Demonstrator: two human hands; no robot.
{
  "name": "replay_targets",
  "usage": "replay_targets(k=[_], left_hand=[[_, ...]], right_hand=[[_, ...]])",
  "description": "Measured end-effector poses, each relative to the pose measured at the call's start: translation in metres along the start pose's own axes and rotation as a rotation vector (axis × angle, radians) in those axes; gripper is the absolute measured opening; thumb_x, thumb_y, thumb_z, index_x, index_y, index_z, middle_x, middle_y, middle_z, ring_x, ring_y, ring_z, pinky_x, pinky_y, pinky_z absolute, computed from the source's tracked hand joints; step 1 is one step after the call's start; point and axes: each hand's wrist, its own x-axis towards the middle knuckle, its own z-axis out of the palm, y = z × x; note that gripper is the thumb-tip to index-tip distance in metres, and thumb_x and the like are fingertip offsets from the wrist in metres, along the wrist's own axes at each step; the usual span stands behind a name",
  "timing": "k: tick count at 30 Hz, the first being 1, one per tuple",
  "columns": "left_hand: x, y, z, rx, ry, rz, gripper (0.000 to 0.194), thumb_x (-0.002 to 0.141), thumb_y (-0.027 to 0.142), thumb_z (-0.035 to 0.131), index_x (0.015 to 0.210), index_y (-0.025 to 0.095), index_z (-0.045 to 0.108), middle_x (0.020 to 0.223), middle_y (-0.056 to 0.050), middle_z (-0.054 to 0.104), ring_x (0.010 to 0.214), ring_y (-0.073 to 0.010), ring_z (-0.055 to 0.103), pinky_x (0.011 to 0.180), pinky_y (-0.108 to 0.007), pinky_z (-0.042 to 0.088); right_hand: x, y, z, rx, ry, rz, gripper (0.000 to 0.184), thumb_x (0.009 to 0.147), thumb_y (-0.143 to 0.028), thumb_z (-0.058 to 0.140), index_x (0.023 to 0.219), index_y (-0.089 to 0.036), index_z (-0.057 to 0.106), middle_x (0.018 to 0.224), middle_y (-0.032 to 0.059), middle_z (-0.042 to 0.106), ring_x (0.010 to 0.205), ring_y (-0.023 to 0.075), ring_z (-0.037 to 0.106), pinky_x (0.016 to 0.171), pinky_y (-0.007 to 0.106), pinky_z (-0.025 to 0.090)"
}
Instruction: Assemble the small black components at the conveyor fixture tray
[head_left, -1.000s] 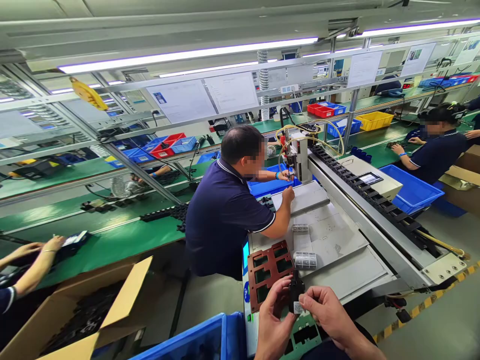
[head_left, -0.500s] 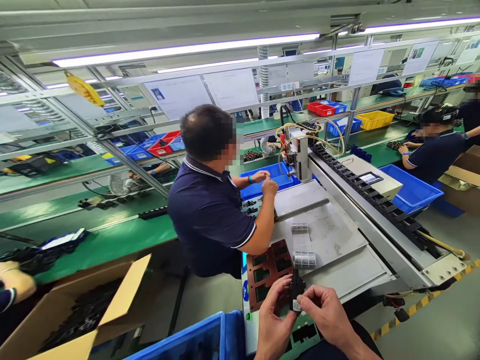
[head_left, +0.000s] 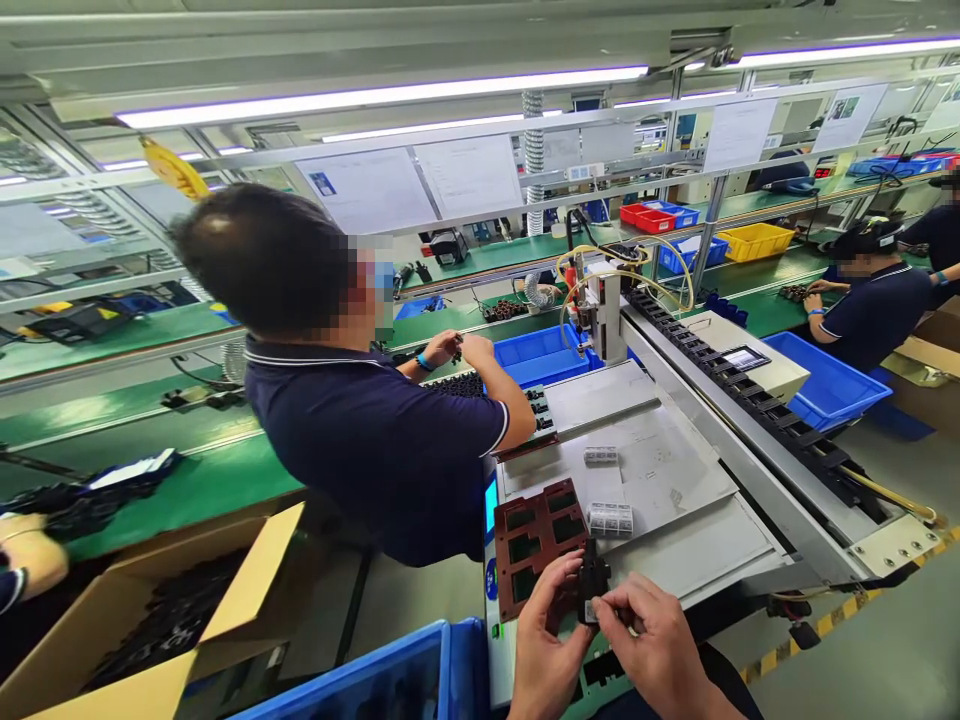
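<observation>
My left hand (head_left: 549, 640) grips a small black plastic part (head_left: 594, 578) upright between thumb and fingers. At the part's lower end sits a small white label (head_left: 590, 610), partly covered. My right hand (head_left: 651, 640) is closed, its thumb and fingertips pressing against the part at the label. Just beyond my hands lies a reddish-brown fixture plate (head_left: 504, 570) with rectangular cutouts. Two rolls of printed labels, a nearer label roll (head_left: 611, 519) and a farther label roll (head_left: 601, 455), rest on the metal machine bed (head_left: 660, 462).
A co-worker in a dark shirt (head_left: 360, 440) stands close at left, handling small black parts. The machine's gantry rail (head_left: 750, 430) runs along the right. A blue bin (head_left: 442, 660) and a cardboard box (head_left: 247, 570) of black parts stand at lower left.
The co-worker has leaned left, both hands moving left and down, uncovering a green tray of black parts. My right thumb now covers more of the label; my left hand keeps its hold.
</observation>
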Motion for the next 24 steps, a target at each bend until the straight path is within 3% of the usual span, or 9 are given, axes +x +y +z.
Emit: replay_targets(k=[2,4,6,9,13,16,21,24], left_hand=[[0.000,0.002,-0.001,-0.005,0.017,-0.003,0.043,0.084,0.026,0.078,0.126,0.022,0.073,0.137,-0.015,0.070,0.119,-0.0318,0.072,0.100,-0.039,0.063],[0.000,0.007,-0.001,-0.042,0.017,-0.022,0.045,0.083,0.030,0.082,0.126,0.022,0.072,0.134,-0.015,0.072,0.116,-0.0316,0.074,0.100,-0.039,0.063],[0.001,0.014,-0.001,-0.116,-0.012,-0.075,0.053,0.079,0.033,0.087,0.128,0.021,0.071,0.129,-0.016,0.075,0.115,-0.0326,0.074,0.101,-0.041,0.063],[0.000,0.024,0.003,-0.219,-0.019,-0.163,0.060,0.074,0.037,0.092,0.128,0.020,0.072,0.121,-0.016,0.078,0.114,-0.0336,0.074,0.101,-0.043,0.062],[-0.005,0.027,0.008,-0.264,0.021,-0.158,0.063,0.071,0.043,0.093,0.126,0.022,0.072,0.120,-0.014,0.078,0.109,-0.0325,0.075,0.096,-0.040,0.063],[-0.010,0.020,0.007,-0.149,0.003,-0.083,0.055,0.075,0.039,0.089,0.125,0.023,0.073,0.127,-0.014,0.075,0.113,-0.0336,0.074,0.096,-0.042,0.065],[-0.021,-0.001,0.004,0.180,0.092,0.195,0.041,0.075,0.023,0.076,0.115,0.026,0.080,0.127,-0.013,0.075,0.121,-0.0346,0.071,0.105,-0.051,0.060],[-0.027,-0.011,0.000,0.126,0.096,0.128,0.041,0.070,0.026,0.079,0.111,0.026,0.081,0.123,-0.014,0.076,0.116,-0.0362,0.073,0.101,-0.052,0.062]], right_hand=[[-0.003,0.002,0.002,-0.087,0.032,-0.118,0.031,0.105,-0.035,0.059,0.081,-0.020,0.072,0.071,0.0030,0.063,0.064,0.0150,0.059,0.063,0.028,0.043],[-0.004,0.005,0.003,-0.117,0.047,-0.150,0.023,0.103,-0.036,0.062,0.089,-0.021,0.073,0.073,0.0028,0.064,0.066,0.0156,0.061,0.064,0.028,0.045],[-0.002,0.009,0.002,-0.047,0.070,-0.043,0.026,0.099,-0.044,0.069,0.110,-0.020,0.070,0.078,0.0016,0.063,0.062,0.0149,0.057,0.060,0.028,0.044],[0.003,0.014,-0.003,0.188,0.037,0.214,0.061,0.093,-0.058,0.072,0.135,-0.018,0.052,0.081,-0.0012,0.059,0.058,0.0132,0.047,0.056,0.027,0.039],[0.004,0.017,-0.005,0.463,-0.122,0.328,0.063,0.094,-0.060,0.069,0.135,-0.017,0.048,0.073,-0.0044,0.055,0.064,0.0150,0.048,0.061,0.029,0.039],[0.002,0.014,-0.002,0.547,-0.191,0.329,0.061,0.090,-0.053,0.072,0.136,-0.017,0.051,0.080,0.0004,0.065,0.070,0.0176,0.056,0.065,0.030,0.043],[0.003,0.002,0.012,0.247,-0.199,0.306,0.051,0.077,-0.036,0.076,0.124,-0.022,0.063,0.087,0.0038,0.075,0.075,0.0227,0.068,0.067,0.030,0.049],[0.002,0.003,0.025,0.066,-0.228,0.268,0.049,0.074,-0.039,0.076,0.119,-0.023,0.065,0.087,0.0042,0.076,0.077,0.0247,0.070,0.070,0.029,0.048]])
